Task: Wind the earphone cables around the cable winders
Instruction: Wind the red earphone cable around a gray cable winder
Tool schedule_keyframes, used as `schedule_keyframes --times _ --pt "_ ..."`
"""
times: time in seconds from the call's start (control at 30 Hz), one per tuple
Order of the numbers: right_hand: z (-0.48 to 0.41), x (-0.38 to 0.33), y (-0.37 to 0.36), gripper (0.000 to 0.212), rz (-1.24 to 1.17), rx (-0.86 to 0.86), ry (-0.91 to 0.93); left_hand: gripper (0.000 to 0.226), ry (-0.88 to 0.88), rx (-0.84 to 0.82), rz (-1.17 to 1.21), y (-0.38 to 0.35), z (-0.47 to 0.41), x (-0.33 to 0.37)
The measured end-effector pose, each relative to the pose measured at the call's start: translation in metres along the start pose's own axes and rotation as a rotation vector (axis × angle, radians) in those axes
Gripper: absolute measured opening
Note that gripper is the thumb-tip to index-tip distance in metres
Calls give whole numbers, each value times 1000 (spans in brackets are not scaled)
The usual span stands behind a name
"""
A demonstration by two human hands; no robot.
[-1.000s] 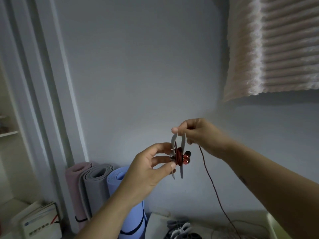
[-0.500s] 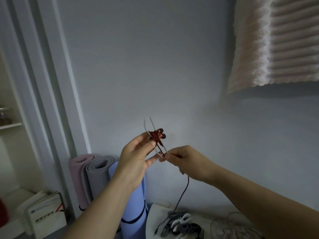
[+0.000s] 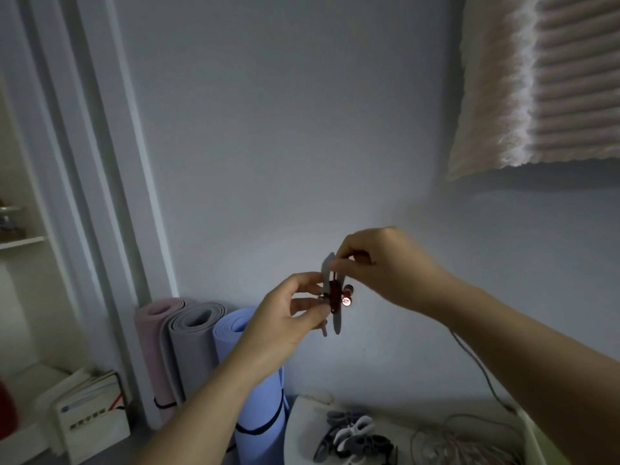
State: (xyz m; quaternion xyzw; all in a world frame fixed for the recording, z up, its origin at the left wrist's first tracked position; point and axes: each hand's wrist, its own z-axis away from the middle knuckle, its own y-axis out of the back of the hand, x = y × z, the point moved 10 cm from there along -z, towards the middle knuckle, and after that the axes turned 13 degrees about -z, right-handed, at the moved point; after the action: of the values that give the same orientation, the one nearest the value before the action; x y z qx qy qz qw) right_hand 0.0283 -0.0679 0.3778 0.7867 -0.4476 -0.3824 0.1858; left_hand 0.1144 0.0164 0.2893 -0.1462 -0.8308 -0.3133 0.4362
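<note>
Above winder [image 3: 337, 322] again, right hand [image 3: 385, 263] with cable [image 3: 334, 293]

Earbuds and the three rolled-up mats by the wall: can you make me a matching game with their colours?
Things:
1. earbuds
2. left mat
3. middle mat
4. right mat

Colours:
a. blue
b. red
c. pink
d. grey

Pairs: 1-b, 2-c, 3-d, 4-a
</note>
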Motion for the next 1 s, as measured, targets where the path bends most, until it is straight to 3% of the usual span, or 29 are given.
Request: schedule_keyframes --times 0.1,0.37,0.47,0.53,0.63,0.77,0.9,1.0 --pt "-3 4 10 17 -65 27 7 33 -30 -85 -28 -8 3 5" --pt "1 51 2 48 -540 6 -267 36 -156 -152 -33 -15 11 38" --pt "9 62 -22 25 -738 -12 -347 37 -163 -90 43 -8 7 46" --pt "16 66 -38 34 -784 -25 -392 36 -127 -37 184 -1 3 44" --pt "25 62 -49 33 -597 -72 -358 32 -23 52 388 7 0 28" --pt "28 51 -58 29 -328 -181 -270 29 71 168 478 18 -3 7" --pt "32 35 -65 27 -144 -284 -181 27 137 258 466 29 -5 -12" --pt "25 20 -52 25 -55 -237 -108 30 164 286 334 32 -3 -22"
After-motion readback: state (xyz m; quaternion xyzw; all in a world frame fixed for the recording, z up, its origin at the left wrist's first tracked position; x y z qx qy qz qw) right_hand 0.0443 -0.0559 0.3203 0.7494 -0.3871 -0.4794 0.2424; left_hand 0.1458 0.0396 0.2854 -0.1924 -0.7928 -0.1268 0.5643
